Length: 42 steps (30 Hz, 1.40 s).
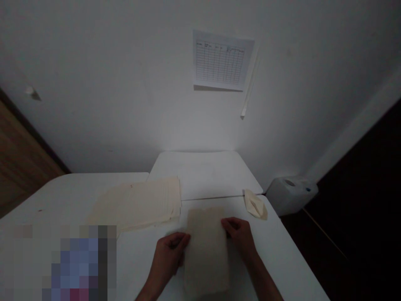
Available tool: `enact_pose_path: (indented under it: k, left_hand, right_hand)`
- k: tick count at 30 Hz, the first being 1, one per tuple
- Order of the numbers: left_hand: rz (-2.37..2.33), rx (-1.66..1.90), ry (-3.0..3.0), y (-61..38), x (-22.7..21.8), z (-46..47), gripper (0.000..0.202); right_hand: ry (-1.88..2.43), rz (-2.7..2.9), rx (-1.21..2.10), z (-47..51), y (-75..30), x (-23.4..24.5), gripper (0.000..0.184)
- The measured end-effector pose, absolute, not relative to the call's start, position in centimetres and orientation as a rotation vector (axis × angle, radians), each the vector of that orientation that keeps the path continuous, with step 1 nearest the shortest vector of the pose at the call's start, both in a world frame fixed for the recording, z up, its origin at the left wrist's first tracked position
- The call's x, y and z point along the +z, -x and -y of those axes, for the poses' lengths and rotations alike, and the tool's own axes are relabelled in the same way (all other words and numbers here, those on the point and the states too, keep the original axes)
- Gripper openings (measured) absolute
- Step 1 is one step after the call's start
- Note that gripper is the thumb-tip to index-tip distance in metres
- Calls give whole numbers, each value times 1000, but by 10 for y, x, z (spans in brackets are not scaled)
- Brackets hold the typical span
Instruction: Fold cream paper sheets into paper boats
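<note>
A beige rectangular piece, paper or cloth by its look, (206, 255) stands out in front of me over the white table, long side pointing away. On its left edge my left hand (171, 251) is closed in a pinch between thumb and fingers. My right hand (239, 234) pinches the right edge, a little nearer the far end. To the left lies a stack of larger cream sheets (144, 200) of similar material. A small folded cream piece (255, 204) rests by the table's right edge.
White tables (206, 171) meet at a seam and reach the wall. A printed chart (221, 60) hangs there, with a thin white strip (250, 85) beside it. A whitish plastic container (290, 194) stands beyond the right edge. Something at lower left is pixelated.
</note>
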State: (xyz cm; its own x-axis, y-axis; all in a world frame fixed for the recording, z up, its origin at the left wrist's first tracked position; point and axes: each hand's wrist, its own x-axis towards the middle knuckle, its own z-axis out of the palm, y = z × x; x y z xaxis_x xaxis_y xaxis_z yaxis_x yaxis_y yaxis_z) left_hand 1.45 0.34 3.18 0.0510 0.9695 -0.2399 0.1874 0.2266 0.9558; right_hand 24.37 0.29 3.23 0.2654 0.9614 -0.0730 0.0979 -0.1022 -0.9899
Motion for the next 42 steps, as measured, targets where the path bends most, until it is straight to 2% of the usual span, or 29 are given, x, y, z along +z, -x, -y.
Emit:
enact_pose_path:
  k: [5, 13, 24, 42]
  left_hand:
    - [-1381, 870, -1208, -15, 33, -1, 58]
    - [-1415, 887, -1158, -13, 41, -1, 66]
    - [-1359, 647, -1311, -17, 31, 0, 62]
    - [-1330, 595, -1343, -19, 42, 5, 59]
  right_hand:
    - [1472, 1057, 993, -3, -245, 31, 54]
    - [1411, 1107, 1137, -1, -243, 28, 50]
    - [1500, 1060, 886, -3, -251, 23, 46]
    - [1553, 1007, 725, -2, -254, 26, 43]
